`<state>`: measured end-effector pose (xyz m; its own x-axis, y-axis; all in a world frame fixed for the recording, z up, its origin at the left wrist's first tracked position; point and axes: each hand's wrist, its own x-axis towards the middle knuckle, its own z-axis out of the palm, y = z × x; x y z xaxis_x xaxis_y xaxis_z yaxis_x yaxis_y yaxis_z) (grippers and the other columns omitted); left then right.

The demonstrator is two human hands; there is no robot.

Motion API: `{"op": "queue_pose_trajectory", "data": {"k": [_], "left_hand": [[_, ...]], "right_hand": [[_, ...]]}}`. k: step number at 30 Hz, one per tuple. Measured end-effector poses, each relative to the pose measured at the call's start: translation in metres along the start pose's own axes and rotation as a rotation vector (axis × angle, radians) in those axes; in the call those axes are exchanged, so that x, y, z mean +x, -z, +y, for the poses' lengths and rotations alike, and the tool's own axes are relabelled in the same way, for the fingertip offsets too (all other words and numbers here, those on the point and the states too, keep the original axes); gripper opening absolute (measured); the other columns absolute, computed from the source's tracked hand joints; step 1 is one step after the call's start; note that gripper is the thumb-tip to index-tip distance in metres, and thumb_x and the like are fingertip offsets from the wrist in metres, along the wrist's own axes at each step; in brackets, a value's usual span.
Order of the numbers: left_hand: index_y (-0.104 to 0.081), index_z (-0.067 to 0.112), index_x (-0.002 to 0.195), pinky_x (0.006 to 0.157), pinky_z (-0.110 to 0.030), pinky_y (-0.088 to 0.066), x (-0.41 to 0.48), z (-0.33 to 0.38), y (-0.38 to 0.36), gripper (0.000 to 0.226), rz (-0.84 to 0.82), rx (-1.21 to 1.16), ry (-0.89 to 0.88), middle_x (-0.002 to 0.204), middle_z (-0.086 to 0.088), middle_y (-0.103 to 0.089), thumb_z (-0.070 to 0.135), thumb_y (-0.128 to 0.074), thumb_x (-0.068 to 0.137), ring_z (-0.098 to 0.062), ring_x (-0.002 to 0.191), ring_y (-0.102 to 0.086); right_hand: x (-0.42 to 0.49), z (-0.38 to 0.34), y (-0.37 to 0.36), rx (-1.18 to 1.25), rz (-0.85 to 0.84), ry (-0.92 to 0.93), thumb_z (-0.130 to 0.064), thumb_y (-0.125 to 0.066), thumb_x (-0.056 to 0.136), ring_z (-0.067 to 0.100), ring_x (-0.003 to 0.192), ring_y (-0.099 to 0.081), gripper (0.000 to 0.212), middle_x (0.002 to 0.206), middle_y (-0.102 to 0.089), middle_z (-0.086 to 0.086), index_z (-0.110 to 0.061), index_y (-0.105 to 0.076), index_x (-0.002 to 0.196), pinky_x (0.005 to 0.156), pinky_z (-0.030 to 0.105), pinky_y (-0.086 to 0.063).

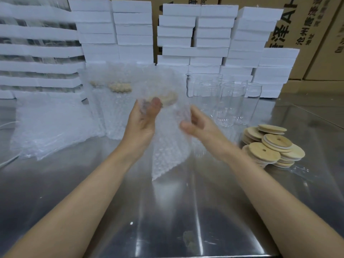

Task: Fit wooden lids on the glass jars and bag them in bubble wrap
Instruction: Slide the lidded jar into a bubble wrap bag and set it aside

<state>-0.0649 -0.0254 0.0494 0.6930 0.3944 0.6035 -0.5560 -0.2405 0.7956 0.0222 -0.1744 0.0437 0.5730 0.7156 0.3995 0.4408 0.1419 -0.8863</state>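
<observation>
1. Above the steel table [167, 211], the left hand [143, 121] grips the top of a bubble-wrap bag [167, 149], fingers curled near the wooden lid [168, 98] inside.
2. The right hand [199, 125], blurred, clasps the bag's side.
3. Loose lids [271, 144] pile right; empty glass jars [229, 103] stand behind; bagged jars [115, 108] left.

One head-worn wide-angle view looks forward and down over the steel table [89, 192] from its near edge. Close range: left hand [141, 121] and right hand [199, 125] sit mid-frame above the table; foam stacks [134, 30] bound its far side.
</observation>
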Motion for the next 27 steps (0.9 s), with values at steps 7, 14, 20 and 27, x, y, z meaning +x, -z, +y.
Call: {"op": "queue_pose_trajectory", "data": {"k": [7, 14, 20, 27], "left_hand": [[-0.035, 0.040, 0.142, 0.106, -0.033, -0.044, 0.004, -0.013, 0.006, 0.045, -0.104, -0.166, 0.110, 0.141, 0.012, -0.052, 0.049, -0.042, 0.098, -0.008, 0.128, -0.051], [-0.002, 0.022, 0.152, 0.097, -0.014, -0.038, -0.003, -0.046, 0.002, 0.133, -0.261, 0.200, 0.265, 0.130, 0.022, -0.042, 0.079, -0.067, 0.051, 0.005, 0.122, -0.046], [-0.050, 0.020, 0.129, 0.095, -0.015, -0.044, -0.016, -0.064, 0.000, 0.055, -0.366, 0.197, 0.241, 0.121, 0.019, -0.058, 0.035, -0.067, 0.079, 0.007, 0.112, -0.056], [-0.038, 0.023, 0.134, 0.093, -0.013, -0.044, -0.007, -0.059, 0.010, 0.082, -0.282, 0.153, 0.279, 0.132, 0.007, -0.049, 0.043, -0.077, 0.064, -0.001, 0.115, -0.053]], "right_hand": [[-0.003, 0.014, -0.012, -0.007, 0.119, 0.053, -0.039, -0.082, 0.061, -0.001, 0.111, -0.062, 0.068, 0.116, -0.065, -0.016, -0.032, -0.049, 0.120, 0.087, 0.013, -0.047], [0.000, 0.018, 0.005, -0.034, 0.361, 0.075, -0.055, -0.081, 0.065, -0.011, 0.104, -0.057, 0.091, 0.121, -0.055, -0.003, -0.009, -0.037, 0.130, 0.086, 0.005, -0.040], [0.003, 0.020, 0.002, 0.056, 0.449, 0.052, -0.063, -0.059, 0.070, 0.006, 0.097, -0.060, 0.068, 0.101, -0.060, 0.001, -0.012, -0.044, 0.112, 0.096, 0.036, -0.050], [0.003, 0.022, 0.021, 0.198, 0.369, -0.028, -0.083, -0.070, 0.051, 0.029, 0.128, -0.053, 0.119, 0.135, -0.057, 0.015, -0.004, -0.045, 0.135, 0.110, 0.052, -0.039]]}}
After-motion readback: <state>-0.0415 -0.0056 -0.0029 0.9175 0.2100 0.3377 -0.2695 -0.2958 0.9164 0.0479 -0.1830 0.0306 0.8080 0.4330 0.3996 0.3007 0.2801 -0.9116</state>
